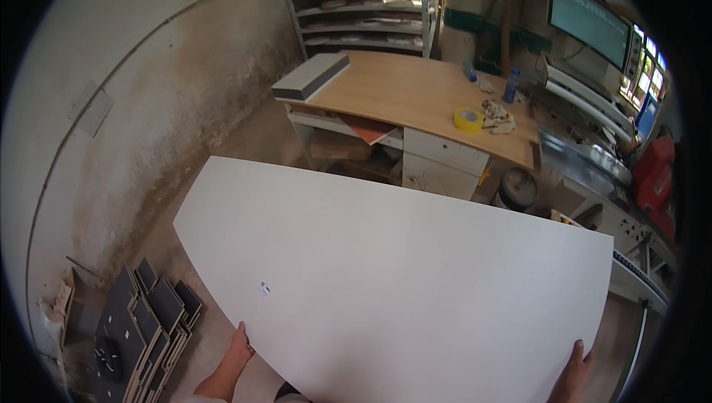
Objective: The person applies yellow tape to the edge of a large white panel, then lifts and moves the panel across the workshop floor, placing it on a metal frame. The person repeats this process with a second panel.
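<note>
Shelving (367,6) of grey metal is seen at the far wall, its tiers loaded with flat stock that cannot be told apart. An open bay under the wooden workbench (415,91) is occupied by a brown box and a reddish board leaning out. On the benchtop a stack of grey panels (311,77) is placed at the left end, overhanging the edge; a roll of yellow tape (468,118), a crumpled rag (498,117) and a blue bottle (511,85) are placed toward the right end. A large white panel (400,277), flat, smooth and matt, with a small sticker near its near left edge, is held level across the middle of the scene. Its near left edge is gripped by the left hand (239,347), fingers closed over the rim; its near right corner is gripped by the right hand (577,370) in the same way. Bare concrete floor is left open between the panel's left edge and the stained plaster wall. Dark offcuts (144,325) are stacked on the floor at the near left. A roller conveyor (638,281) lies just beside the panel's right edge.
</note>
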Available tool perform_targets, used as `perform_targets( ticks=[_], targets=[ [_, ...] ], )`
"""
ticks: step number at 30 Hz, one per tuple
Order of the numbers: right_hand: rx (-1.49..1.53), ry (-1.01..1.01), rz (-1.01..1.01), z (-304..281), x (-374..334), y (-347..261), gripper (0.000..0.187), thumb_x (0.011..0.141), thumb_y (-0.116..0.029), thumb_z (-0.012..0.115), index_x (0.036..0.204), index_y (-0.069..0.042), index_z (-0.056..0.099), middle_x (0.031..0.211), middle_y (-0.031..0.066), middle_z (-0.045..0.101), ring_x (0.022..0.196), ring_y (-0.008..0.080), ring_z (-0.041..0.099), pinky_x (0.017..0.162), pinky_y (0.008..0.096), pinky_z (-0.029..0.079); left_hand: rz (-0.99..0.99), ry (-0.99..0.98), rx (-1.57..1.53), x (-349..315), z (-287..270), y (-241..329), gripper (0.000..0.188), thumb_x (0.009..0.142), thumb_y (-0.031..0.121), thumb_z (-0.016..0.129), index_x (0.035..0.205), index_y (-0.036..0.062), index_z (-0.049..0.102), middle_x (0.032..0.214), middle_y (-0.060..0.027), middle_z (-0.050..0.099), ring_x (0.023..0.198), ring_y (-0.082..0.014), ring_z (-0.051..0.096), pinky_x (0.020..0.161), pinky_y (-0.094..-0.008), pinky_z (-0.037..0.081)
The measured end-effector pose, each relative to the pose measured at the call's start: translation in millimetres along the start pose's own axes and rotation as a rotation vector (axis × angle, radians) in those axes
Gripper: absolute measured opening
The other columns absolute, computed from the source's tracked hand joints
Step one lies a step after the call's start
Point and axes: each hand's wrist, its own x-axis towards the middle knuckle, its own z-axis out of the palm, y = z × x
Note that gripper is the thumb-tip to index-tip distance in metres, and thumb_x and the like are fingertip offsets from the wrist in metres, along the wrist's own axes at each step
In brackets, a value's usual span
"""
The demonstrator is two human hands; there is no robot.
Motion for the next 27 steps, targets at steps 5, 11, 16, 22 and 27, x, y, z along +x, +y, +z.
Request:
perform_targets(
  ticks=[5,11,16,22,27],
  targets=[
    [-0.338,0.09,0.075,-79,-23,-18,0.062,0.1,-0.039,0.064,0.135,0.012,0.057,0.127,0.0289,0.066,0.113,0.0369,0.066,0.097,0.0448,0.051,0.102,-0.098,-0.05,-60,37,-13,0.045,0.102,0.06,0.047,0.113,0.0196,0.063,0.082,0.0016,0.068,0.05,-0.0128,0.054,0.035,-0.0244,0.029],
    [-0.357,0.157,0.15,-140,-3,58,0.062,0.101,-0.044,0.062,0.13,0.011,0.062,0.122,0.0308,0.069,0.112,0.0409,0.067,0.097,0.0438,0.051,0.318,-0.137,-0.087,-83,101,4,0.052,0.102,0.059,0.048,0.125,0.0139,0.06,0.097,-0.0021,0.071,0.066,-0.0165,0.068,0.043,-0.0276,0.042],
    [-0.396,0.112,0.168,-209,40,132,0.068,0.1,-0.051,0.061,0.129,0.01,0.063,0.124,0.0319,0.067,0.115,0.0439,0.064,0.101,0.0441,0.05,0.379,-0.096,0.104,-142,180,1,0.052,0.103,0.057,0.05,0.128,0.013,0.06,0.104,-0.0008,0.072,0.078,-0.0144,0.07,0.053,-0.0301,0.049],
    [-0.538,0.138,0.194,-269,110,186,0.072,0.098,-0.052,0.065,0.135,0.01,0.059,0.132,0.0289,0.064,0.127,0.0409,0.06,0.11,0.0427,0.044,0.398,-0.077,0.173,-185,297,-11,0.048,0.102,0.054,0.054,0.124,0.0126,0.062,0.102,-0.0029,0.071,0.073,-0.0152,0.065,0.053,-0.0312,0.044],
    [-0.568,0.22,0.348,-295,192,220,0.074,0.096,-0.043,0.069,0.133,0.018,0.054,0.128,0.031,0.064,0.115,0.0376,0.065,0.101,0.0445,0.051,0.389,-0.055,0.157,-183,371,-27,0.047,0.1,0.053,0.056,0.12,0.0109,0.062,0.095,-0.0035,0.067,0.072,-0.0182,0.064,0.053,-0.034,0.045]
  ],
)
